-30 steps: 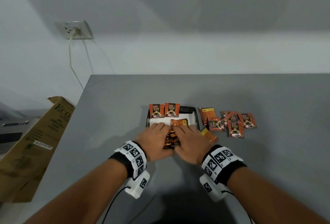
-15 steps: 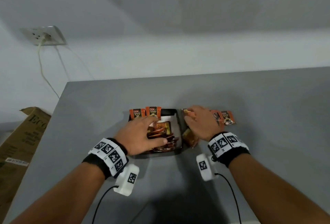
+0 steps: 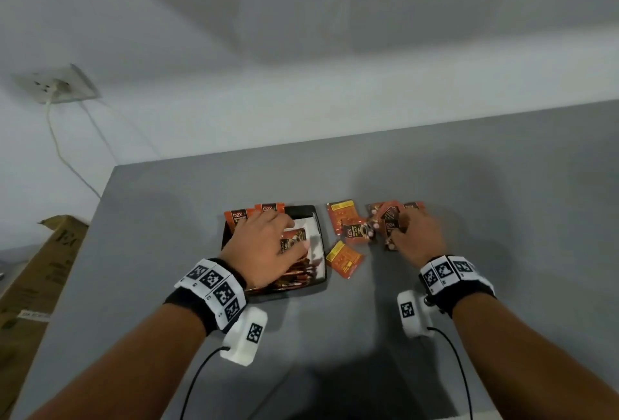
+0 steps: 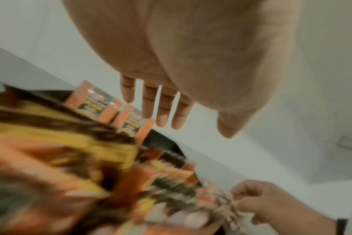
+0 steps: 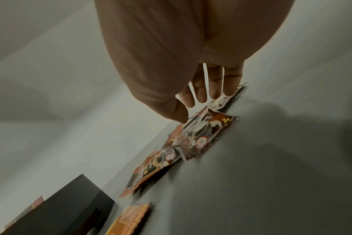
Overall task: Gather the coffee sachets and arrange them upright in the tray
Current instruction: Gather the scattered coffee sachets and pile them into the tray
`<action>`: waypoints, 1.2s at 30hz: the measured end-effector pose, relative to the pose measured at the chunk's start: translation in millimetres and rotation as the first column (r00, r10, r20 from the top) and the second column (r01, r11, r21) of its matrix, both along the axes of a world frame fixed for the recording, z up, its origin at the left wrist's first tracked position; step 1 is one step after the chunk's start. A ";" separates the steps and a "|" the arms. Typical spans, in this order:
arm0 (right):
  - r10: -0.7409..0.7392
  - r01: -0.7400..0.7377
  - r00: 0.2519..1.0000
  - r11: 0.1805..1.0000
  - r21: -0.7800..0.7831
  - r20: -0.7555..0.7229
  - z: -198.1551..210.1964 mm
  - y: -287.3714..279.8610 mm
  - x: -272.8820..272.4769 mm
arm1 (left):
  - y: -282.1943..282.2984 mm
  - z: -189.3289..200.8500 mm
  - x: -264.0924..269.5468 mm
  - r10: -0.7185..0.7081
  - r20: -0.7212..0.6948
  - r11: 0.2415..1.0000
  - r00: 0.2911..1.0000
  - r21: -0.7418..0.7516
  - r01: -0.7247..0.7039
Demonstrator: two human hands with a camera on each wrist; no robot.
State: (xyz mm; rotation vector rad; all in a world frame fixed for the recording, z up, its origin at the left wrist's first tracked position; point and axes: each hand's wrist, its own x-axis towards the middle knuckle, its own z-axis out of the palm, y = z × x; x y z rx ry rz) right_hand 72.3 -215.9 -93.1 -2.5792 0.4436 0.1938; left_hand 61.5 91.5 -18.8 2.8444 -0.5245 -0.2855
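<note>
**Orange sachets, black tray, grey table**

Orange coffee sachets (image 3: 296,265) fill the near part of the black tray (image 3: 320,218), packed on edge; two more (image 3: 254,215) stand upright against its far wall. The left hand (image 3: 264,248) lies flat over the packed group, fingers (image 4: 163,108) straight and spread, gripping nothing. Right of the tray, loose sachets (image 3: 355,232) lie scattered flat on the grey table (image 3: 502,218), with one (image 3: 343,258) just beside the tray wall. The right hand (image 3: 417,240) rests on the scattered pile, its fingers curled onto a sachet (image 3: 390,228).
</note>
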 end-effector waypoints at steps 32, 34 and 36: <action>-0.003 -0.006 1.000 0.949 0.315 0.028 4.3 -42.2 30.7 | -178.4 -27.2 -23.6 0.215 -0.251 0.941 0.944 0.312 -0.132; -0.009 0.003 1.000 0.966 0.260 0.020 -5.4 -32.8 31.2 | -176.4 -21.3 -20.0 0.201 -0.234 0.945 0.951 0.303 -0.125; 0.018 -0.015 1.000 0.984 0.178 -0.018 -14.0 -24.7 26.5 | -174.9 -16.4 -10.7 0.198 -0.218 0.955 0.956 0.263 -0.138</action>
